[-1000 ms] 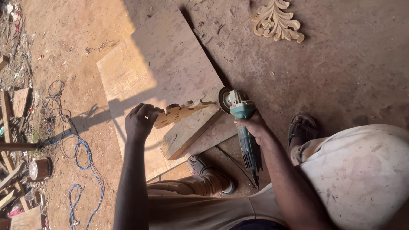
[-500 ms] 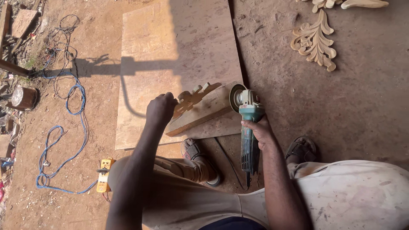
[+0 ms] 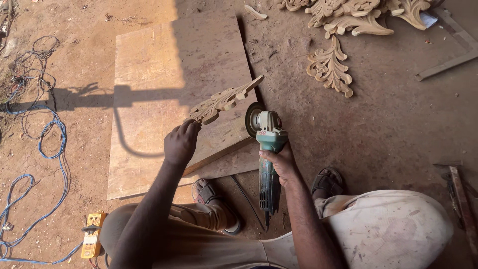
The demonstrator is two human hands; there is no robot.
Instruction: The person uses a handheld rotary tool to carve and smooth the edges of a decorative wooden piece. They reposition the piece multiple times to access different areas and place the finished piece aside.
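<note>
My left hand (image 3: pixel 181 142) grips one end of a carved wooden leaf ornament (image 3: pixel 225 99), which is lifted off the ground and points up to the right. My right hand (image 3: pixel 280 161) holds a green and grey angle grinder (image 3: pixel 267 149) by its body, with the disc facing the ornament's lower edge; a small gap shows between disc and wood. Both are held above a large plywood sheet (image 3: pixel 149 89) lying on the dirt floor. My sandalled feet rest below, the left one on a wooden strip at the sheet's near edge.
Several finished carved leaf pieces (image 3: pixel 329 67) lie on the ground at the upper right. A blue cable (image 3: pixel 50 149) loops along the left, near a yellow socket box (image 3: pixel 91 235). Metal bars (image 3: pixel 448 60) and a tool (image 3: pixel 460 192) lie at the right.
The ornament has been raised off the wooden strip and tilted up to the right. The grinder stays in my right hand, close by. The camera view has shifted down and left.
</note>
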